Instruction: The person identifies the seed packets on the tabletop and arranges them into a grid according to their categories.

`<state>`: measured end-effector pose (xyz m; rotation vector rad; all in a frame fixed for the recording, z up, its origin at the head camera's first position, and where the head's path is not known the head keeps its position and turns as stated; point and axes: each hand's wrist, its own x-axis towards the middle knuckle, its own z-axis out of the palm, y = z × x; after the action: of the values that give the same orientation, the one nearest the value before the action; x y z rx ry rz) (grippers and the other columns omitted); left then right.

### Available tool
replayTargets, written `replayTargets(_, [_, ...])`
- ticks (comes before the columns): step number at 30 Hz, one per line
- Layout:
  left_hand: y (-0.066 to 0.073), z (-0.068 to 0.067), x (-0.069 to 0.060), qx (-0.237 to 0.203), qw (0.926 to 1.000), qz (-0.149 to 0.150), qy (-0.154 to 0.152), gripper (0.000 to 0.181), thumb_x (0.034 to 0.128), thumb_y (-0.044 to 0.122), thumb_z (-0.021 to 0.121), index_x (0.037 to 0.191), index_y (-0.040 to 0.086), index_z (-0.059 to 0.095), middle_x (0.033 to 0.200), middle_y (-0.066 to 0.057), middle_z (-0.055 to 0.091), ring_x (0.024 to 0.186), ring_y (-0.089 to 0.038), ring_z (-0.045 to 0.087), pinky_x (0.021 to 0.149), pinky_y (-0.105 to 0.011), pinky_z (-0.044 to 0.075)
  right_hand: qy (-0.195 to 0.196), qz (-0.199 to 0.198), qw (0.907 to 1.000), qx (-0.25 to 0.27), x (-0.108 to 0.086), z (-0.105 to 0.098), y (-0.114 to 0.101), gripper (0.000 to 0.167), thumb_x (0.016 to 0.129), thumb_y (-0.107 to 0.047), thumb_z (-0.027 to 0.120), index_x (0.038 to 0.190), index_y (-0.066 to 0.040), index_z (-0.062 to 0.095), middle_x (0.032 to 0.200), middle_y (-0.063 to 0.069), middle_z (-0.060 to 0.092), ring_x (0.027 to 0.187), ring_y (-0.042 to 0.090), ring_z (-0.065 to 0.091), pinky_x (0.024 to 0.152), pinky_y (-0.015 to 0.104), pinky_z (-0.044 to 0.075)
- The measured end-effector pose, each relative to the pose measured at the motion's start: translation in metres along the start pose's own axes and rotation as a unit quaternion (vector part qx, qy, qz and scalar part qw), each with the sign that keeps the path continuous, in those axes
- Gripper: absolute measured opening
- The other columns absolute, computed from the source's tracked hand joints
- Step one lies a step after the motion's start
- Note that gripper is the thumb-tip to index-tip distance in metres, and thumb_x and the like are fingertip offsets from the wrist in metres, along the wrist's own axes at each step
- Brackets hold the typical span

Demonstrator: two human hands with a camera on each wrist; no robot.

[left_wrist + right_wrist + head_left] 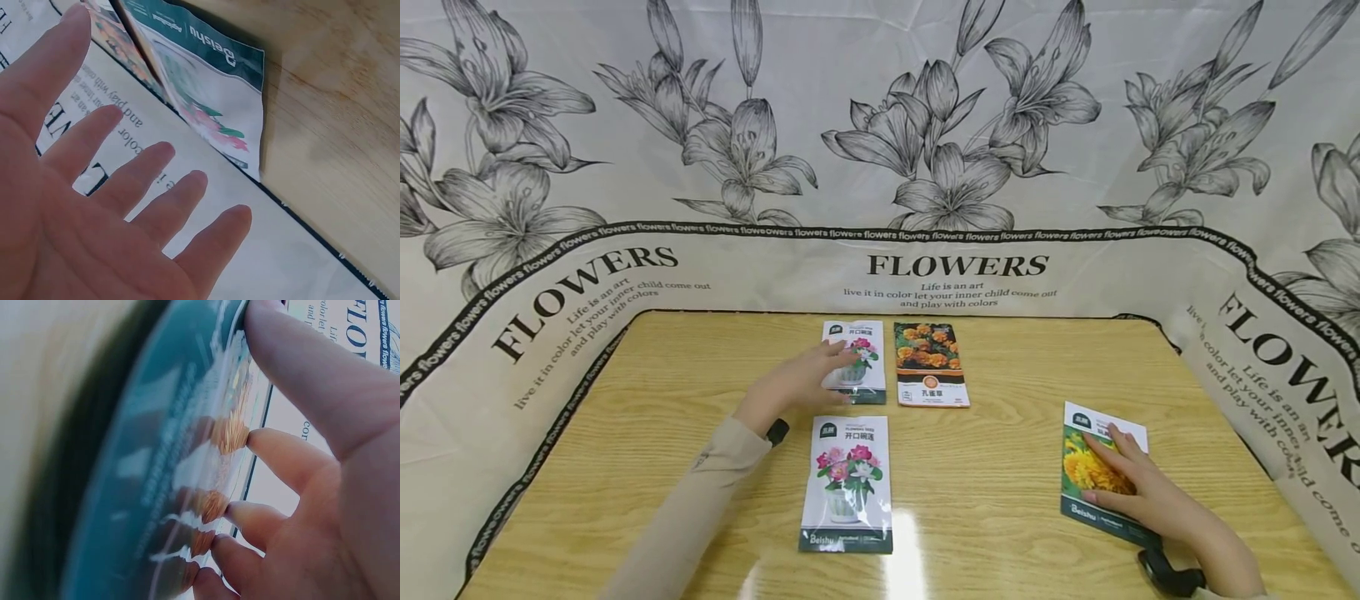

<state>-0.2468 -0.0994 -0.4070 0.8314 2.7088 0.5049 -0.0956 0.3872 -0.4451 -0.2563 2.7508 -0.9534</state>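
My left hand (793, 382) is over the upper pink-and-white flower seed packet (868, 371), fingers spread and covering part of its left side. In the left wrist view, the palm and separated fingers show nothing held, and the packet (206, 81) lies beyond them. Over at the right, my right hand (1161, 500) rests on a yellow-flower seed packet (1084, 468), which lies slightly turned. The right wrist view has its fingertips touching the glossy packet front (212, 469), with the thumb at the packet's edge. Part of that front is hidden under the hand.
An orange-flower seed packet (931, 367) lies just right of the upper packet. Below them is a second pink-and-white flower packet (847, 492). The wooden table (1000, 450) is bordered at the back and sides by a flower-printed cloth (790, 275).
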Motion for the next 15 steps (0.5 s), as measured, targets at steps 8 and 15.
replayTargets(8, [0.008, 0.007, -0.024, 0.024, 0.9997, 0.003, 0.006, 0.069, 0.0937, 0.043, 0.067, 0.153, 0.02, 0.04, 0.161, -0.013, 0.028, 0.146, -0.041, 0.024, 0.114, -0.058, 0.027, -0.001, -0.006, 1.0, -0.005, -0.001, 0.001, 0.0, 0.084, 0.089, -0.026, 0.074, 0.156, -0.004, 0.027, 0.157, 0.038, -0.001, 0.136, 0.066, -0.004, 0.094, 0.085, 0.008])
replayTargets(15, [0.01, 0.013, -0.044, 0.032, 0.9993, 0.003, 0.021, 0.063, 0.0959, 0.042, 0.064, 0.151, 0.02, 0.044, 0.156, -0.017, 0.036, 0.142, -0.041, 0.034, 0.113, -0.056, 0.032, -0.002, -0.012, 0.9999, -0.003, -0.001, 0.002, 0.001, 0.083, 0.089, -0.025, 0.074, 0.155, -0.003, 0.029, 0.156, 0.039, 0.0, 0.136, 0.067, -0.003, 0.094, 0.085, 0.008])
